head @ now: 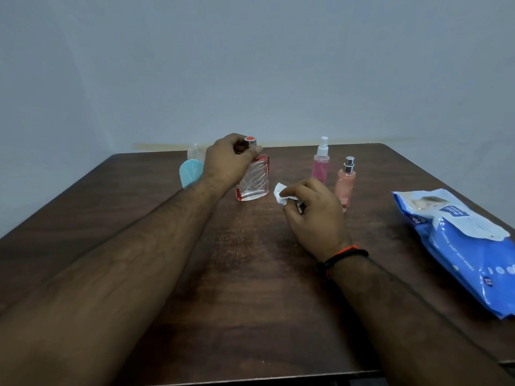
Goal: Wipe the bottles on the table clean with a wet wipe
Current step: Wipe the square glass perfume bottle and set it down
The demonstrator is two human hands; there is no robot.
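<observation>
Clear red-edged bottle [255, 181] upright; left hand [227, 160] grips its cap.

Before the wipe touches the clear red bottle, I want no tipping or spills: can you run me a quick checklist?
1. Left hand grips the clear red bottle at its cap: ok.
2. Bottle upright on the table: ok.
3. Right hand holds the wet wipe: ok.
4. Wipe on the glass: not ok, still apart.
5. Pink spray bottle and peach bottle upright: ok, though close to the right hand.
6. Wipe damp enough: cannot tell.
</observation>
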